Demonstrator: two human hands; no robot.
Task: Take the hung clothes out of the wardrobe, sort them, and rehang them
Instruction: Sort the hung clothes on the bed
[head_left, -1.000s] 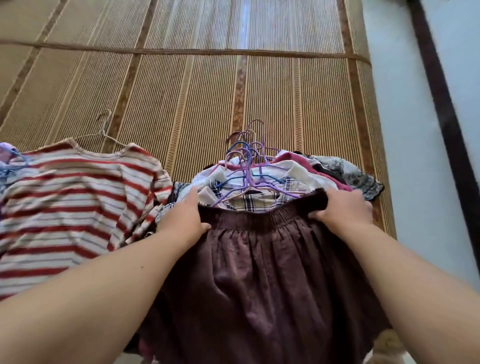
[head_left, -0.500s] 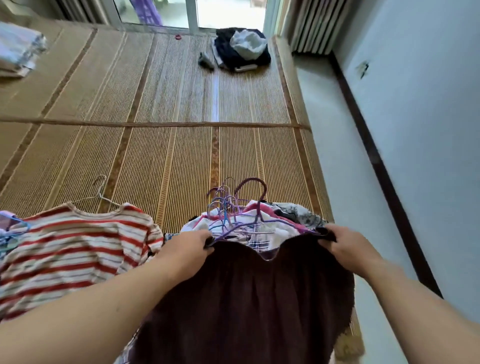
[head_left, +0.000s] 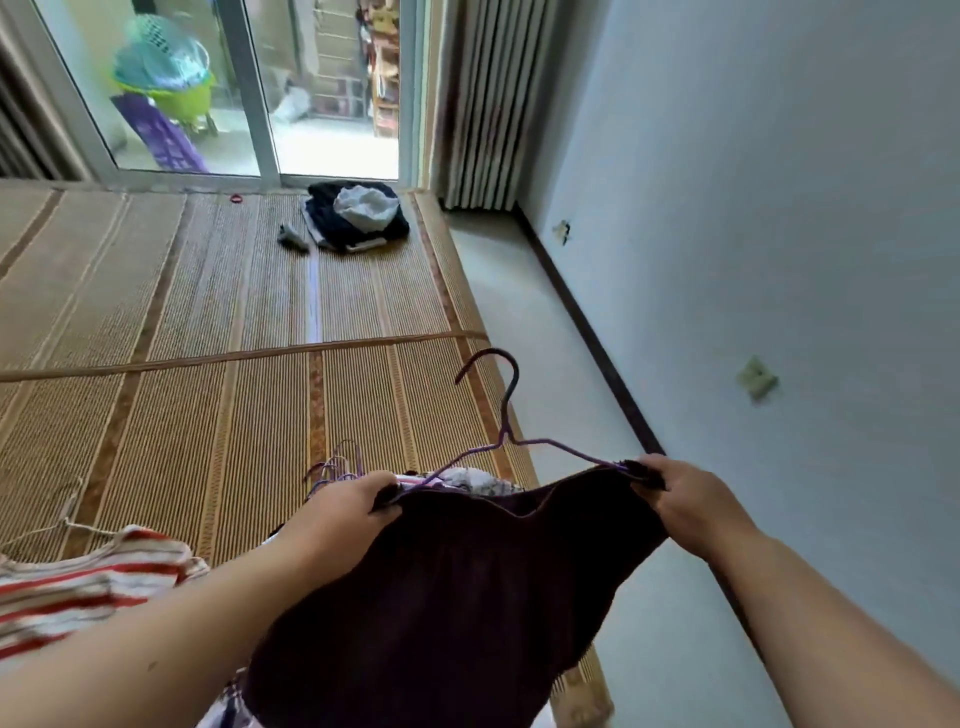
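Above the near end of the woven mat (head_left: 208, 415), a person is holding up a dark maroon skirt (head_left: 457, 597) by its waistband. The left hand (head_left: 343, 512) is pinching one end of the band with curled fingers, and the right hand (head_left: 685, 506) is gripping the other end, so the cloth is sagging between them and hanging down toward the camera. A purple wire hanger (head_left: 503, 415) is rising from the waistband, its shoulders running into both grips and its hook pointing away over the mat's right border.

Just under the skirt, on the mat, a pile of hung clothes (head_left: 478, 478) is showing as a strip of white and checked fabric, with a bunch of purple hanger hooks (head_left: 337, 465) sticking out beyond the left hand. At the mat's near left side a red-and-white striped shirt (head_left: 78, 587) is lying flat on a pale wire hanger (head_left: 67, 514). At the mat's far end a dark bundle of clothes (head_left: 358, 215) with something white on top is sitting in front of a sliding glass door (head_left: 249, 88). Along the mat's right side a pale wall (head_left: 779, 208) is running back toward the door.
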